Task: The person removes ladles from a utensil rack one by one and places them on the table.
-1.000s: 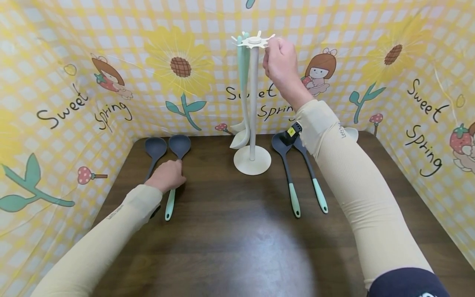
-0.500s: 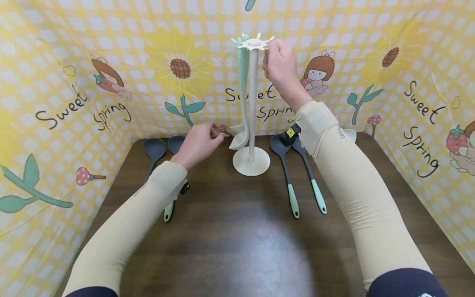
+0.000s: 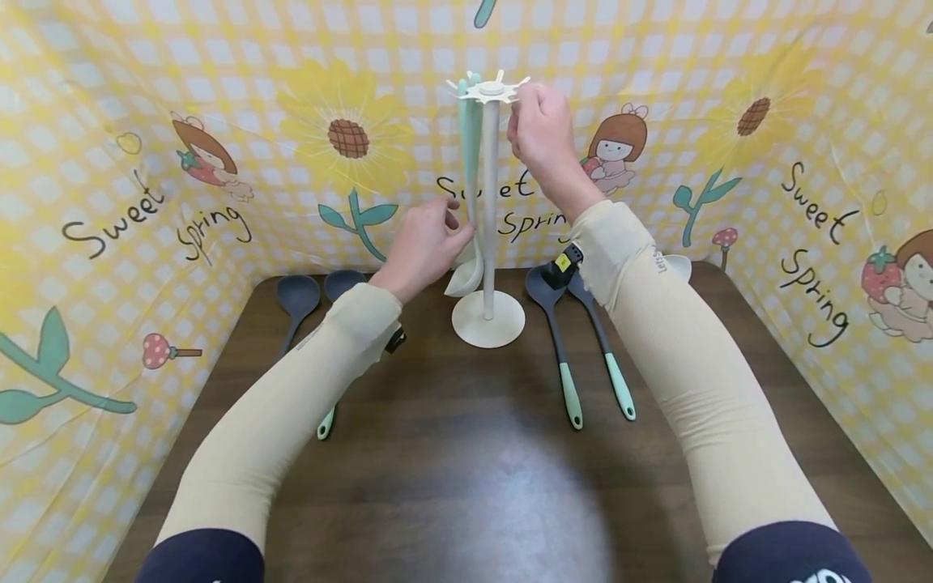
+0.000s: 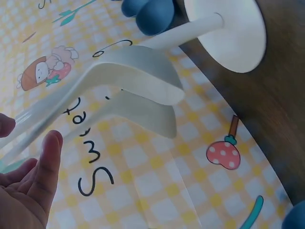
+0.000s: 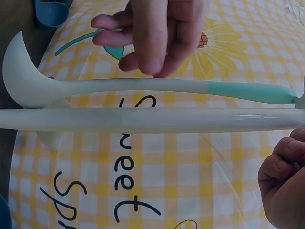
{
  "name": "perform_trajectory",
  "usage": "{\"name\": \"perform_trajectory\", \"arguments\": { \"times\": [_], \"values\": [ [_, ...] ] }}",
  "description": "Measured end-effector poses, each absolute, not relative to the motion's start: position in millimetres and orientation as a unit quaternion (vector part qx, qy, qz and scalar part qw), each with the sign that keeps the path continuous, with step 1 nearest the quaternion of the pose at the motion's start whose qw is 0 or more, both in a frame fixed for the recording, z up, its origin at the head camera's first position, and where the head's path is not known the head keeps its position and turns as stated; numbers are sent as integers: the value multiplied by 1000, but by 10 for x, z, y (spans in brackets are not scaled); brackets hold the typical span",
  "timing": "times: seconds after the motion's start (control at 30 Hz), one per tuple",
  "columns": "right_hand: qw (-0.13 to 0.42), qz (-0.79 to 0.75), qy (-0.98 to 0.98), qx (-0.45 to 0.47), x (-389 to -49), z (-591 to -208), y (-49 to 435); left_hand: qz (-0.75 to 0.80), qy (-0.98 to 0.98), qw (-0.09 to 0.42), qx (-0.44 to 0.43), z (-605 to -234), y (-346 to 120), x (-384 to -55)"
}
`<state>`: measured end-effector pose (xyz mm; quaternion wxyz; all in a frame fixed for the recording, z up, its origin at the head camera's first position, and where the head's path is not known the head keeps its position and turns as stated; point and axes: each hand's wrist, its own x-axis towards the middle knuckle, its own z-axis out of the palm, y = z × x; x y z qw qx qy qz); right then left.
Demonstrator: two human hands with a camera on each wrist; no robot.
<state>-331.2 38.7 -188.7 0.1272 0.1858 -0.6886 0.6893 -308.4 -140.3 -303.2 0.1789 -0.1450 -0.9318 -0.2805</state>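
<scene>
A white utensil stand [image 3: 490, 202] with a round base rises from the back of the table. My right hand [image 3: 543, 134] has curled fingers at the right hooks of its top; the exact fingertip contact is hidden. From the left hooks hang two white ladles with mint-green handles; the nearer ladle [image 4: 138, 71] shows its bowl clearly in the left wrist view. My left hand [image 3: 423, 249] is beside the ladle shafts, left of the pole. Its thumb and fingers are apart in the left wrist view, and in the right wrist view they hover close to the white shaft.
Two dark-blue utensils with rounded heads, one the left spoon [image 3: 298, 293], lie left on the brown table [image 3: 466, 486]. Two more, including a right spoon [image 3: 545, 287], lie right of the stand. A white utensil head [image 3: 680, 267] shows behind my right sleeve. Patterned cloth surrounds the table.
My left hand has left the dark utensil on the left and moved up and right to the hanging ladles. The right hand stays at the stand's top.
</scene>
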Motion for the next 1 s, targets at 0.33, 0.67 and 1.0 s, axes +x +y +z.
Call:
{"name": "perform_trajectory", "arguments": {
  "times": [0.33,0.67,1.0],
  "values": [
    [131,683,-695,183,-3387,-1920,378,-311,-916,202,-153,-3021,-1289,-3168],
    [127,688,-689,189,-3272,-1872,377,-330,-904,215,-164,-3020,-1283,-3198],
    [129,679,-700,180,-3329,-1891,391,-345,-898,223,-155,-2964,-1343,-3191]
  ]
}}
